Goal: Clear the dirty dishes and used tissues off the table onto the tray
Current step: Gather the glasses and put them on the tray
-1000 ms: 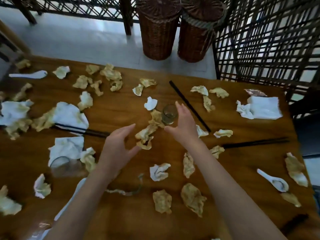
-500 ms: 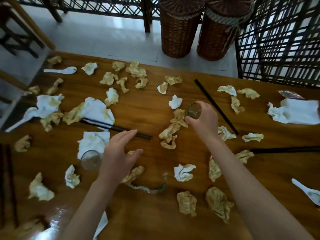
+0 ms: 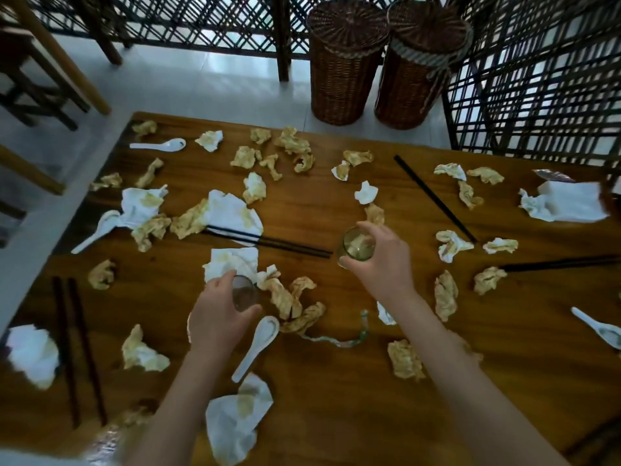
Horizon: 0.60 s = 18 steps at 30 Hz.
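While my right hand [image 3: 383, 260] holds a small clear glass [image 3: 357, 247] lifted off the wooden table [image 3: 336, 398], my fingers [image 3: 373, 230] curl around its far side and my thumb presses its near side, so the grip is closed on it. That glass sits at about twelve o'clock from the middle of the table, tipped so its mouth faces me. My left hand [image 3: 218, 311] wraps a second glass [image 3: 243, 292] at about nine o'clock from the first, fingers bent around its left side and thumb under its near edge; I cannot tell whether it is clear of the wood. It overlaps a white tissue [image 3: 232, 264] lying at its twelve o'clock.

Just beside my left thumb, at four o'clock, lies a white ceramic spoon [image 3: 258, 341], bowl pointing away from me. Crumpled, yellow-stained tissues [image 3: 289, 301] lie between my two hands, and more are scattered over the whole surface. A pair of black chopsticks [image 3: 268, 242] lies at eleven o'clock from my left hand, partly under a large stained napkin [image 3: 232, 213]. Another spoon [image 3: 161, 145] rests near the far left corner, at ten o'clock. Two wicker baskets [image 3: 342, 62] stand on the floor beyond the far edge, at twelve o'clock.
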{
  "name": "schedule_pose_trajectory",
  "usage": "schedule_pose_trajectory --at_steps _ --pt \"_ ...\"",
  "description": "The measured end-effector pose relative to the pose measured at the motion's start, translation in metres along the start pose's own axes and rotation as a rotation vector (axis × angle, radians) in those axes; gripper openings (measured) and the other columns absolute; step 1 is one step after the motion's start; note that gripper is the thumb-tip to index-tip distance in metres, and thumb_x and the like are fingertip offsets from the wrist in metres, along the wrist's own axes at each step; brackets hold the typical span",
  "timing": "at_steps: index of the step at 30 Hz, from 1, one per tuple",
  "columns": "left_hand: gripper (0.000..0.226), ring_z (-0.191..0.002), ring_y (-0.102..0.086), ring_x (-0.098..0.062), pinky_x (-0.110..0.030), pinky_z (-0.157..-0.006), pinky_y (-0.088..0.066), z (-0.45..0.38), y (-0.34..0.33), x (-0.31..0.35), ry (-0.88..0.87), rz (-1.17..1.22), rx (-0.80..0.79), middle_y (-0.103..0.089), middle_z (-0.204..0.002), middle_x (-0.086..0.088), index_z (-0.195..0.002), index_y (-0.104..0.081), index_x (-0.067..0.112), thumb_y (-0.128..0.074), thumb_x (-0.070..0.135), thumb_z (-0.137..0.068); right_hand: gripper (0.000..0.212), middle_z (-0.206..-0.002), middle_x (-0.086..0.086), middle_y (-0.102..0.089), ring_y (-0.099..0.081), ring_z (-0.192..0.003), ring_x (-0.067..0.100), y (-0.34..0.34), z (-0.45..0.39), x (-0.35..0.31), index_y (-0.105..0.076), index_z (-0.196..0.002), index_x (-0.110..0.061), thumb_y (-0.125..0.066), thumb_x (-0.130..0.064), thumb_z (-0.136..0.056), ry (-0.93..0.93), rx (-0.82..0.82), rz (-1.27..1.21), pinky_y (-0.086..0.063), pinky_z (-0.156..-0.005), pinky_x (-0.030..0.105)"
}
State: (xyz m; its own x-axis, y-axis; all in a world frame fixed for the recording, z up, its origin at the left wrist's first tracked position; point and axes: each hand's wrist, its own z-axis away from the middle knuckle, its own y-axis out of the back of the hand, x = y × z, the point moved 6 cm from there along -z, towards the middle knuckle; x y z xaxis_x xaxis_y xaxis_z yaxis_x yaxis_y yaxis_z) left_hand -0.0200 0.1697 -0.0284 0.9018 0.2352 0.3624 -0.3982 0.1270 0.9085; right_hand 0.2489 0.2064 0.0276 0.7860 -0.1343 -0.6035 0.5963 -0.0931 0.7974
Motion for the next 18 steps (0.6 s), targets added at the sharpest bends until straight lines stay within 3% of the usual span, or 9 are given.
schedule_pose_trajectory --at_steps 4,10,13,18 --pt "0.069 -0.111 -0.054 -0.024 -0.035 -0.086 -0.048 -0.007 -0.001 -0.003 -0.064 0.088 0.002 -0.056 -0.123 -0.007 -0.133 -0.048 0.017 -0.078 0.032 -0.073 0.067 -0.127 0.001 -0.058 -0.056 -0.112 0.017 -0.011 0.029 -0.014 -0.055 -0.128 -0.017 -0.081 -0.033 -0.069 -0.076 0.014 0.02 -0.048 -0.096 0.036" --pt "0.063 -0.105 -0.056 -0.022 -0.033 -0.084 -0.047 -0.007 0.018 -0.006 -0.205 0.104 0.019 -0.058 -0.117 -0.006 -0.127 -0.052 0.017 -0.078 0.035 -0.072 0.067 -0.125 0.001 -0.058 -0.056 -0.111 0.017 -0.02 0.077 -0.034 -0.055 -0.129 -0.016 -0.08 -0.032 -0.069 -0.154 0.064 0.018 -0.046 -0.096 0.032" --pt "0.058 -0.094 -0.057 -0.018 -0.028 -0.074 -0.046 0.008 0.037 -0.009 -0.274 0.11 0.047 -0.06 -0.108 -0.002 -0.119 -0.057 0.02 -0.079 0.038 -0.068 0.066 -0.124 0.0 -0.058 -0.055 -0.111 0.016 -0.022 0.104 -0.043 -0.054 -0.129 -0.017 -0.08 -0.032 -0.069 -0.185 0.062 0.018 -0.046 -0.093 0.029" --pt "0.041 -0.075 -0.045 -0.005 -0.015 -0.057 -0.031 0.056 0.059 -0.009 -0.372 0.105 0.028 -0.052 -0.087 0.01 -0.1 -0.06 0.033 -0.081 0.036 -0.065 0.067 -0.122 -0.005 -0.057 -0.053 -0.111 0.012 -0.014 0.154 -0.05 -0.054 -0.129 -0.021 -0.08 -0.035 -0.069 -0.223 0.066 0.023 -0.029 -0.084 0.014"
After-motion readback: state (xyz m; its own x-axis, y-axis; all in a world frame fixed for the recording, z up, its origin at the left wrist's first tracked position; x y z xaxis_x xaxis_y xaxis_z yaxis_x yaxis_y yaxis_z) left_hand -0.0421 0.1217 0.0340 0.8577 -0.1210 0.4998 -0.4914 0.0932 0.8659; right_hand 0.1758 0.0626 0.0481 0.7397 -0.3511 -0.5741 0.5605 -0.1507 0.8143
